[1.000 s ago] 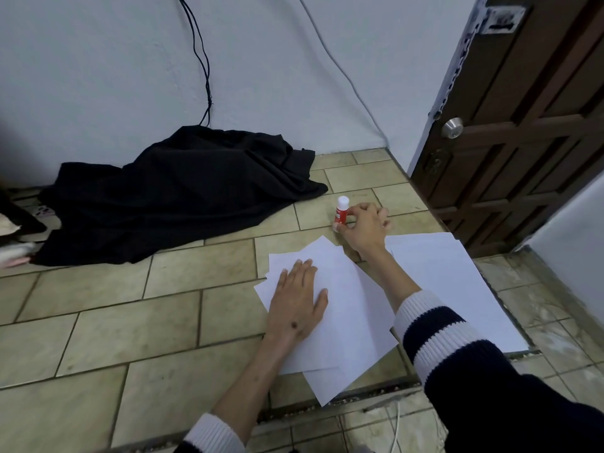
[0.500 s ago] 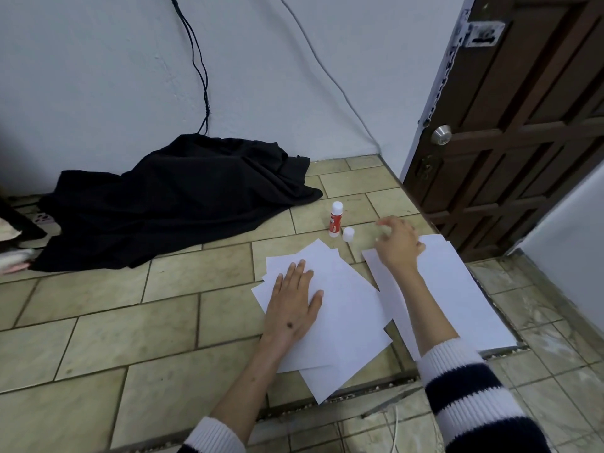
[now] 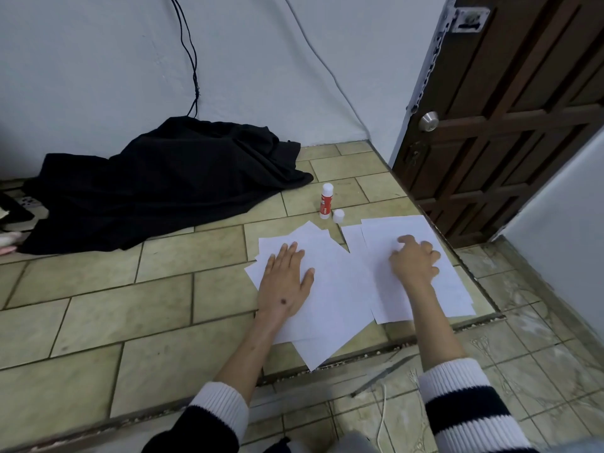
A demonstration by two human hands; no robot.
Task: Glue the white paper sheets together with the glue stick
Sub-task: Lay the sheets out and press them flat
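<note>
A red and white glue stick (image 3: pixel 326 201) stands upright on the tiled floor, its white cap (image 3: pixel 338 216) beside it. Just in front lie two groups of white paper. My left hand (image 3: pixel 285 282) rests flat, fingers spread, on the fanned left pile of sheets (image 3: pixel 333 299). My right hand (image 3: pixel 413 260) sits on the right stack of sheets (image 3: pixel 454 289) with fingers curled down onto the top sheet; I cannot tell whether it pinches the paper. Neither hand touches the glue stick.
A heap of black cloth (image 3: pixel 157 181) lies at the back left against the white wall. A brown wooden door (image 3: pixel 510 125) stands at the right. A step edge (image 3: pixel 359 358) drops to lower tiles just in front of the papers.
My right hand let go of the glue stick, left it standing uncapped by its cap, and moved back and right onto the right stack. My left hand stayed flat on the left pile.
</note>
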